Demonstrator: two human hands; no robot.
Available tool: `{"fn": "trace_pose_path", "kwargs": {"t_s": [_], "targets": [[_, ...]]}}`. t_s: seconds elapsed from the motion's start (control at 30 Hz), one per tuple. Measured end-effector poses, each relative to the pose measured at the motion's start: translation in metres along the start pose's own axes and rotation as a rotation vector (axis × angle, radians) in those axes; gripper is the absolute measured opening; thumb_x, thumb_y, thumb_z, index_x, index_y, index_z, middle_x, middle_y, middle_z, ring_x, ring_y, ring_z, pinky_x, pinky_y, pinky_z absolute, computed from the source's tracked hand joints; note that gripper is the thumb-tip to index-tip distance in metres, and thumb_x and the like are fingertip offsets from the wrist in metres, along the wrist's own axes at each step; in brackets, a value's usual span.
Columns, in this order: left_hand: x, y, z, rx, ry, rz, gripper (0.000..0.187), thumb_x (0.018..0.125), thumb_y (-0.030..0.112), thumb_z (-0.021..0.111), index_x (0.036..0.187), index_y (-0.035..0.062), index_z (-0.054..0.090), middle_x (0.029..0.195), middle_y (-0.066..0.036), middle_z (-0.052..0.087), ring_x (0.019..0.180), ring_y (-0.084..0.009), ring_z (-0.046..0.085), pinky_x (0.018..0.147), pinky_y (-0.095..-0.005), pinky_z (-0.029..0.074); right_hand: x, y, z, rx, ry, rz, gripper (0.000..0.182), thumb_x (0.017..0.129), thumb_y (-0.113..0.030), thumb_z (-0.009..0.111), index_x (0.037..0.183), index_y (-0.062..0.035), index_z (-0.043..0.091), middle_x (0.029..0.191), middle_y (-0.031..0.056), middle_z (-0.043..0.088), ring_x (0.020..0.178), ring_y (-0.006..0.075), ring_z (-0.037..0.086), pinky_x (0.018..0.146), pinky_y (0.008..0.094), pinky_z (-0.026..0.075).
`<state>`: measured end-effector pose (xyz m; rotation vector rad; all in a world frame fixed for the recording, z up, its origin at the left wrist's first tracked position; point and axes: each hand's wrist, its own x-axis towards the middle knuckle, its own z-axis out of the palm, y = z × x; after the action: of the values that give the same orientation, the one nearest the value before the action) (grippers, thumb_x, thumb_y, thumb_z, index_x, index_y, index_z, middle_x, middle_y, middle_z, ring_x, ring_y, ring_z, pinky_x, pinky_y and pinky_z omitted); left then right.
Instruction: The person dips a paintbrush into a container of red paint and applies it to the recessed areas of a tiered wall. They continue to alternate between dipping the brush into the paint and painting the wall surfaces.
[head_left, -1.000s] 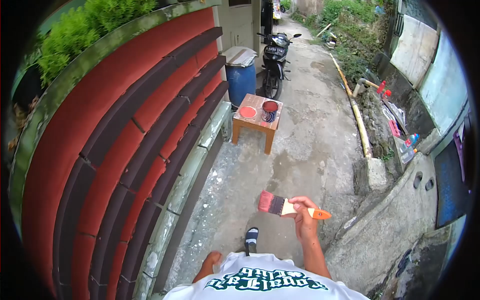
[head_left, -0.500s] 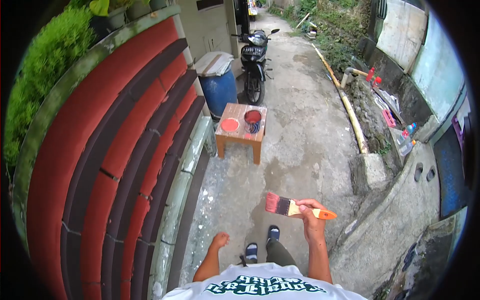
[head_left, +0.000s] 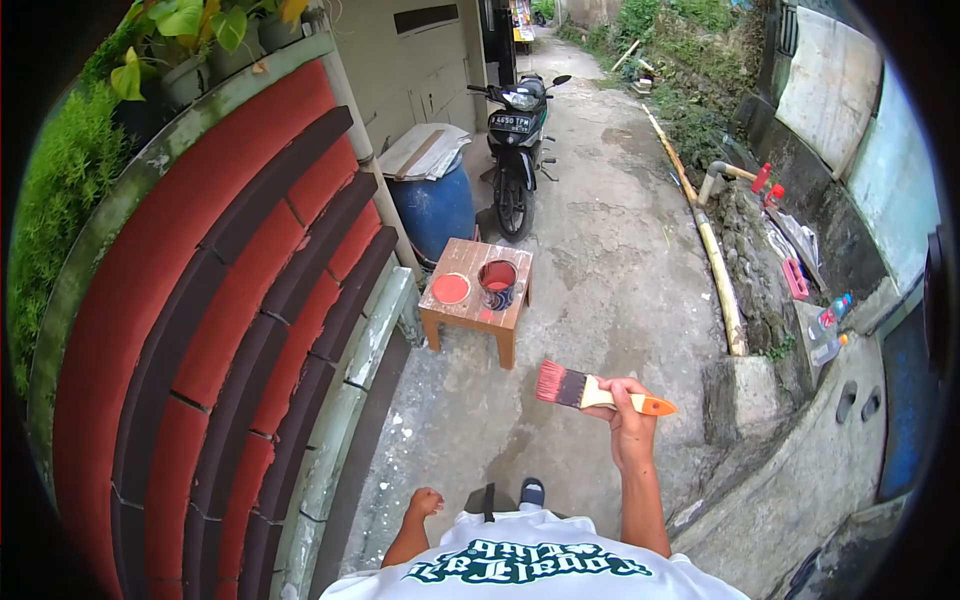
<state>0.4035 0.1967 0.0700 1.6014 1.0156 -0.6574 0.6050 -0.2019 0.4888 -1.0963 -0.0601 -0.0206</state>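
Note:
My right hand (head_left: 630, 425) is closed around the handle of a paintbrush (head_left: 571, 386), held level out in front of me. Its red-stained bristles point left, and the orange handle end sticks out to the right of my fingers. My left hand (head_left: 427, 502) hangs low by my side, fingers curled in, with nothing visible in it. Ahead of me is a small wooden table (head_left: 470, 318). On it stand an open paint can (head_left: 497, 287) with red paint inside and, to its left, a round lid (head_left: 451, 289) coated in red.
A curved stepped wall (head_left: 230, 310), painted red and dark brown, runs along my left. Beyond the table are a blue barrel (head_left: 432, 212) and a parked motorcycle (head_left: 515, 160). A long pipe (head_left: 715, 265), bottles (head_left: 830, 315) and a concrete ramp (head_left: 790, 455) lie on the right.
The table, can and motorcycle appear closer and lower in view, as I have moved forward. The paintbrush stays in my right hand, a little higher. My left hand is slightly lower.

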Motion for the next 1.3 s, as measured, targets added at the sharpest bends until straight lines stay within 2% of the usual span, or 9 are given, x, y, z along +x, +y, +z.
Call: {"fn": "trace_pose_path", "kwargs": {"t_s": [0.1,0.4,0.57,0.73,0.8,0.93,1.1,1.2,1.3], "targets": [[0.01,0.039,0.019,-0.073,-0.084,0.026,0.012,0.093,0.01,0.065,0.103,0.0066,0.07,0.095,-0.007,0.076,0.083,-0.02,0.075,0.066,-0.0359,0.057,0.034,0.01,-0.001,0.021,-0.04,0.012,0.028,0.106,-0.024,0.064,0.107,0.0031,0.066,0.115,0.0198,0.069,0.104,0.0292,0.072,0.083,0.0435,0.067],[0.054,0.112,0.04,-0.107,0.014,0.212,0.009,0.099,0.008,0.065,0.101,0.0023,0.071,0.087,-0.009,0.075,0.074,-0.0197,0.075,0.065,-0.0322,0.058,0.134,0.04,0.011,0.018,-0.093,0.163,0.028,0.105,-0.023,0.064,0.107,0.0041,0.07,0.116,0.0222,0.071,0.107,0.0292,0.072,0.084,0.0429,0.067],[0.108,0.151,0.024,-0.128,-0.022,0.135,0.011,0.1,0.01,0.066,0.099,0.0012,0.071,0.085,-0.008,0.074,0.073,-0.0202,0.075,0.063,-0.0322,0.058,0.214,0.056,0.028,-0.028,-0.055,0.142,0.027,0.105,-0.023,0.063,0.104,0.0033,0.069,0.116,0.0234,0.071,0.101,0.0294,0.074,0.081,0.0434,0.067],[0.168,0.221,0.004,-0.121,-0.07,0.152,0.015,0.101,0.016,0.067,0.095,0.0026,0.071,0.083,-0.008,0.074,0.07,-0.0194,0.074,0.062,-0.0315,0.058,0.3,0.059,0.06,-0.061,-0.017,0.129,0.026,0.106,-0.02,0.061,0.104,0.0039,0.068,0.116,0.0244,0.07,0.101,0.0286,0.073,0.08,0.0418,0.068],[0.198,0.27,-0.006,-0.088,-0.063,0.197,0.018,0.101,0.019,0.067,0.093,0.0035,0.072,0.081,-0.008,0.073,0.068,-0.0185,0.073,0.061,-0.0314,0.057,0.335,0.067,0.07,-0.057,-0.002,0.121,0.025,0.106,-0.02,0.062,0.104,0.0042,0.069,0.116,0.0233,0.071,0.102,0.0277,0.073,0.081,0.0405,0.068],[0.249,0.363,-0.033,0.235,-0.014,0.436,0.031,0.101,0.027,0.067,0.081,0.0042,0.07,0.07,-0.006,0.07,0.062,-0.0162,0.068,0.059,-0.0326,0.052,0.386,0.074,0.09,-0.04,0.035,0.109,0.025,0.106,-0.019,0.062,0.103,0.0045,0.07,0.115,0.0228,0.071,0.101,0.0272,0.073,0.081,0.0393,0.068],[0.273,0.466,-0.05,0.046,-0.011,0.567,0.019,0.099,0.015,0.069,0.084,0.003,0.07,0.073,-0.006,0.071,0.065,-0.0148,0.068,0.061,-0.031,0.053,0.438,0.093,0.099,-0.033,0.044,0.172,0.024,0.106,-0.019,0.062,0.103,0.0047,0.069,0.115,0.0228,0.071,0.1,0.0275,0.073,0.079,0.0386,0.068],[0.28,0.492,-0.046,-0.073,-0.027,0.551,0.01,0.097,0.008,0.068,0.09,0.0017,0.07,0.079,-0.007,0.072,0.068,-0.0145,0.069,0.064,-0.0304,0.055,0.472,0.1,0.099,-0.043,0.05,0.209,0.025,0.106,-0.019,0.062,0.103,0.0048,0.069,0.115,0.0227,0.071,0.1,0.0277,0.073,0.079,0.0386,0.068],[0.289,0.494,-0.039,-0.012,-0.041,0.428,0.007,0.098,0.006,0.066,0.094,0.0013,0.069,0.082,-0.006,0.072,0.07,-0.0144,0.069,0.066,-0.0304,0.057,0.513,0.112,0.095,-0.043,0.044,0.23,0.025,0.106,-0.02,0.062,0.104,0.0047,0.069,0.116,0.023,0.071,0.101,0.0282,0.073,0.08,0.0388,0.068]]}}
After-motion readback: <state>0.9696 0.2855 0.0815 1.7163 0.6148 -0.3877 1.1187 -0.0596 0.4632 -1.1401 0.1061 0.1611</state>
